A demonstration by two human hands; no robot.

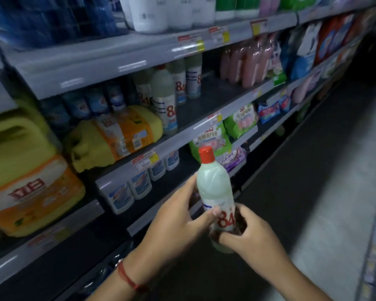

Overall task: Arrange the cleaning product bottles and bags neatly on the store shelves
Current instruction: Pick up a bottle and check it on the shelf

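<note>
Red-capped "84" bottle [216, 192] upright in the aisle, off the shelves, before the lower shelf's front edge [176, 210]. Left hand [178, 227] and right hand [251, 233] both curl around its lower body.

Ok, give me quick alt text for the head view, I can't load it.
Both hands, left hand and right hand, hold a red-capped "84" bottle upright in front of the store shelves, where matching 84 bottles stand beside yellow jugs.
</note>
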